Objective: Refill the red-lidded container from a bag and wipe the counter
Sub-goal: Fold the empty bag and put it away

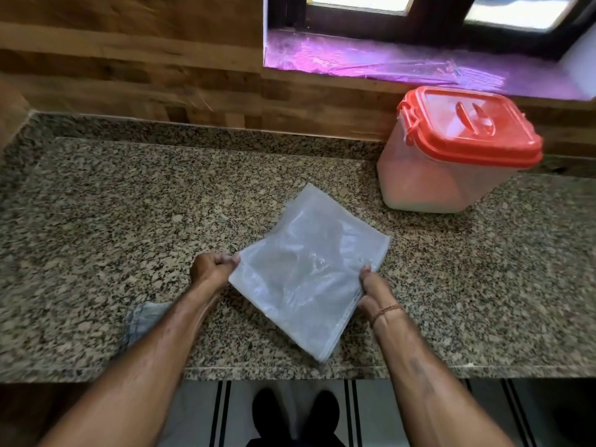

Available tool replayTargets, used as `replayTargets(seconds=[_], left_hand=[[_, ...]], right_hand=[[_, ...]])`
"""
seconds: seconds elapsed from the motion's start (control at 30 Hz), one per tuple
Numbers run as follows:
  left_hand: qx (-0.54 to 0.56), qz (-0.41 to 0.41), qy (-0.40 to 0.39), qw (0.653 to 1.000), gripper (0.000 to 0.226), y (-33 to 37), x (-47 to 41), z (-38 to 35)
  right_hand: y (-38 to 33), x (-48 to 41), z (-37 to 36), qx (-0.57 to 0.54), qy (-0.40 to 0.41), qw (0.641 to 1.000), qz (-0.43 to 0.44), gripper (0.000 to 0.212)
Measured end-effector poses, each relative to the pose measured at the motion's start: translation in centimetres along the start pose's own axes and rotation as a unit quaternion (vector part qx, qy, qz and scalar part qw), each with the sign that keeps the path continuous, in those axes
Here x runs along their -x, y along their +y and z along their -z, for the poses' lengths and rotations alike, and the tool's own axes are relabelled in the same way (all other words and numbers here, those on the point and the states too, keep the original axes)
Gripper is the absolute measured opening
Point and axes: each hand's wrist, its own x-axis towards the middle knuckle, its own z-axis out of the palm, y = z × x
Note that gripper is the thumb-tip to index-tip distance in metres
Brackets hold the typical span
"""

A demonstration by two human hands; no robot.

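Observation:
A flat, folded translucent white plastic bag [306,269] lies on the speckled granite counter [129,204], near its front edge. My left hand [213,267] pinches the bag's left corner. My right hand [374,291] grips its right edge, thumb on top. The translucent container [429,182] with the red lid [471,124] stands at the back right of the counter. Its lid is on, and the side latch looks closed.
A wooden backsplash [161,75] runs behind the counter. A window sill covered in purple plastic film [387,59] sits above the container. A grey cloth [145,321] lies on the counter under my left forearm. Below the counter edge are striped floor tiles and my feet.

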Motion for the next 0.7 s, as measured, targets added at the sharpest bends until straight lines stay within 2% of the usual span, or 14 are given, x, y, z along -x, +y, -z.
replayTargets(seconds=[0.1, 0.17, 0.23, 0.33, 0.47, 0.6, 0.7], left_hand=[[0.095, 0.085, -0.021, 0.992, 0.016, -1.1, -0.1, 0.2], [0.109, 0.102, -0.021, 0.989, 0.021, -2.5, -0.3, 0.0], [0.044, 0.058, 0.000, 0.997, 0.022, -3.1, -0.2, -0.1], [-0.082, -0.028, -0.012, 0.996, 0.007, -2.3, 0.3, -0.1], [-0.151, -0.077, -0.059, 0.984, 0.034, -0.2, -0.1, -0.6], [-0.076, -0.038, -0.101, 0.991, 0.047, 1.0, -0.7, -2.1], [-0.061, -0.009, -0.109, 0.992, 0.033, 0.7, -1.5, -2.6]], right_hand=[[-1.1, 1.9, -0.6, -0.047, 0.021, 0.999, -0.012, 0.033], [-1.2, 2.0, -1.1, -0.072, 0.033, 0.997, -0.008, 0.027], [-1.2, 2.1, -1.0, -0.043, 0.015, 0.999, -0.003, 0.027], [-1.1, 1.7, -0.4, 0.034, -0.036, 0.999, -0.010, 0.027], [-1.5, 1.4, -0.5, 0.116, -0.040, 0.992, 0.011, 0.032], [-2.7, 2.5, -0.5, 0.130, -0.069, 0.989, 0.021, 0.030], [-3.5, 2.7, 0.1, 0.144, -0.096, 0.984, 0.031, 0.027]])
